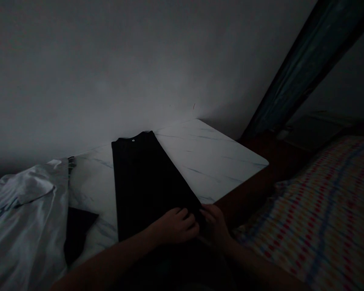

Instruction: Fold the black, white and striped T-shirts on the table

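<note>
Dim room, seen from above the hands. Both hands meet at the near end of a black shirt (145, 182) folded into a long narrow strip. The left hand (176, 226) lies on top of the cloth with fingers curled down, its grip closed lightly over the near right corner; the right hand (215, 226) pinches the hem edge just beside it, thumb and fingers touching the fabric. How firmly either one holds is hard to tell in the low light. The shirt lies lengthwise on a white marbled table (212, 161), collar and small white tag at the far end near the wall (109, 60). The step in hand looks like folding the strip: the near end is gathered, ready to go over toward the collar, which would call for lifting both corners evenly so the edges stay lined up. A pale crumpled garment (24, 218) lies on the table's left side, and a patterned bed (321, 210) stands to the right.
</note>
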Available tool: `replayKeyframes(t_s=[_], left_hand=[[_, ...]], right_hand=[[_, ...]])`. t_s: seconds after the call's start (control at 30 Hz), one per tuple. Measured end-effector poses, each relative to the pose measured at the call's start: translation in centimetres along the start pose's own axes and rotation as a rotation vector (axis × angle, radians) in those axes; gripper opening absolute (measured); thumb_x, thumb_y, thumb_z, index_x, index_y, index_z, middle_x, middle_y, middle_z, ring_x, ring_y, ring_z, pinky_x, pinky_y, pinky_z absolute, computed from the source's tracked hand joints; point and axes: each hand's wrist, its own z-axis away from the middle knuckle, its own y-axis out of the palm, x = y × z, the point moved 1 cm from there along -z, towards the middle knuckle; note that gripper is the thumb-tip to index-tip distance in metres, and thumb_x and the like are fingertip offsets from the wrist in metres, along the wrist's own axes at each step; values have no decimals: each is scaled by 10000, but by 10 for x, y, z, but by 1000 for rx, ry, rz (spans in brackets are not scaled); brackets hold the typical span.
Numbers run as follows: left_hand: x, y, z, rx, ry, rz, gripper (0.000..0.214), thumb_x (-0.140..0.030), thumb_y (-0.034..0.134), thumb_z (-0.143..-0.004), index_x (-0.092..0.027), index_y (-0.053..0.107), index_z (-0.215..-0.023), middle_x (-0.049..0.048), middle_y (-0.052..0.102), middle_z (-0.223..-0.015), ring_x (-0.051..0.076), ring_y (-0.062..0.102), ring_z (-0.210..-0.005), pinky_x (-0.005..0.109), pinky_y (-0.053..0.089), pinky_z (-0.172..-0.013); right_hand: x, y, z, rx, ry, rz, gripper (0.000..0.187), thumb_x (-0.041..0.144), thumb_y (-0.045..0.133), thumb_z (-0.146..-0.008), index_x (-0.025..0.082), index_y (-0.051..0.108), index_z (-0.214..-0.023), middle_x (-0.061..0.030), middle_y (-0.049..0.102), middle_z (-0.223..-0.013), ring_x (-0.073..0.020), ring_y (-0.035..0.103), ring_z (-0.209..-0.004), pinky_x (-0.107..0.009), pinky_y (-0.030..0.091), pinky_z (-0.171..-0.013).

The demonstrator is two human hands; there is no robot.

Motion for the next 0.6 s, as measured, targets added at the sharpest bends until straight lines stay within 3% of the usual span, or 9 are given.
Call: replayKeyframes(t_s=[0.1,0.2,0.3,0.37,0.43,0.5,0.6], left_hand=[[1,-3,1,-81,-37,-15,94,-216,495,-959,-192,566,-1016,28,636,-866,165,573,-715,283,445,-582],[1,-4,4,-41,-29,-20,96,-209,501,-961,-196,565,-1032,34,644,-879,159,577,-728,273,451,-593],[-4,-4,6,72,15,25,76,-228,552,-947,-201,583,-1011,41,651,-908,171,595,-771,281,477,-623],[-10,-7,10,124,18,70,109,-241,576,-940,-201,601,-1037,51,660,-971,192,615,-867,313,514,-716],[-16,-16,23,136,-22,117,188,-253,585,-937,-205,609,-1117,52,670,-1025,196,616,-951,353,517,-865],[-20,-32,49,107,-124,140,259,-269,587,-929,-224,612,-1184,39,687,-1075,194,607,-1024,371,474,-995],[-25,-56,109,107,-345,63,336,-248,586,-890,-276,628,-1223,10,679,-1227,209,554,-1189,360,424,-1074]], right_hand=[[12,19,-3,-176,150,33,432,299,581,-855,234,557,-1282,-111,608,-1172,-257,596,-1053,-428,520,-865],[10,20,-6,-212,199,12,271,173,541,-867,260,666,-1092,-64,661,-1001,-214,641,-914,-358,549,-762],[3,9,4,34,242,-73,225,221,506,-923,275,705,-1014,-45,697,-898,-194,673,-817,-308,576,-702],[-3,-2,14,231,202,-104,279,231,474,-951,305,700,-1097,-35,726,-944,-183,693,-836,-284,591,-718],[-11,-14,21,318,90,-103,352,223,475,-953,323,647,-1242,-41,734,-1069,-193,697,-950,-308,596,-810],[-24,-22,20,331,-41,-65,461,207,497,-939,301,546,-1387,-67,706,-1197,-223,660,-1100,-368,572,-923],[-47,-22,2,372,-231,21,610,119,479,-924,307,399,-1500,-60,638,-1332,-236,556,-1275,-422,527,-1018]])
